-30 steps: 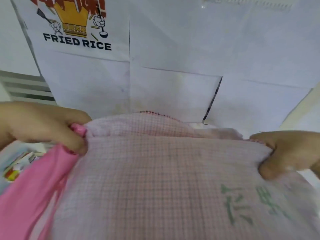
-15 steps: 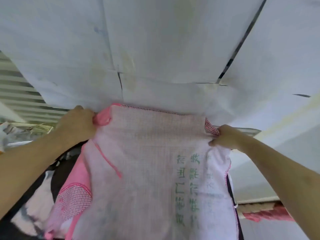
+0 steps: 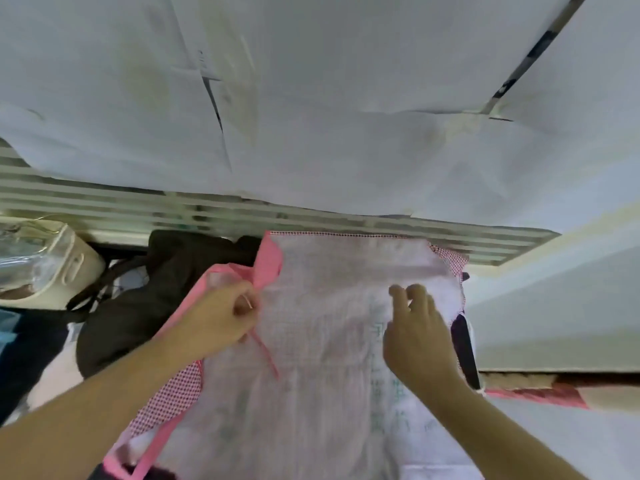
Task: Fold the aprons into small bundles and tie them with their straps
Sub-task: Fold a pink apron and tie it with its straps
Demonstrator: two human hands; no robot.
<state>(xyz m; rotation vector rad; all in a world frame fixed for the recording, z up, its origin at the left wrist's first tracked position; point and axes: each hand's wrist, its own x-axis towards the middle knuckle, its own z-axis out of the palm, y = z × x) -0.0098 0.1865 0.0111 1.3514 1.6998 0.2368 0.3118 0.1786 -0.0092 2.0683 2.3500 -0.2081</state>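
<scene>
Here the apron (image 3: 322, 341) is taken as landmark; it lies spread flat, faint green print showing through, its far hem close to the slatted ledge (image 3: 138, 206).

Far left of the apron, a cream bag (image 3: 65, 268) with clear plastic is seen. Between bag and apron a dark garment (image 3: 138, 303) lies heaped, partly under the apron's left edge.

At the apron's upper left corner the pink strap (image 3: 268, 259) is bunched. The left hand (image 3: 221, 320) is curled there, thumb and fingers pinching a thin tie (image 3: 265, 351) that trails down over the cloth.

On the apron's right half the right hand (image 3: 419, 337) is held with fingers straight and loosely spread, tips touching or just above the cloth; which cannot be told.

Risks, as judged:
- The tie could be drawn under a fold and lost for the knot, if it is not pulled clear first.
- The dark garment could be caught into the bundle, since it sits under the left edge.
- A skewed, loose fold is likely if the right side is not held down while the left is pulled.
</scene>
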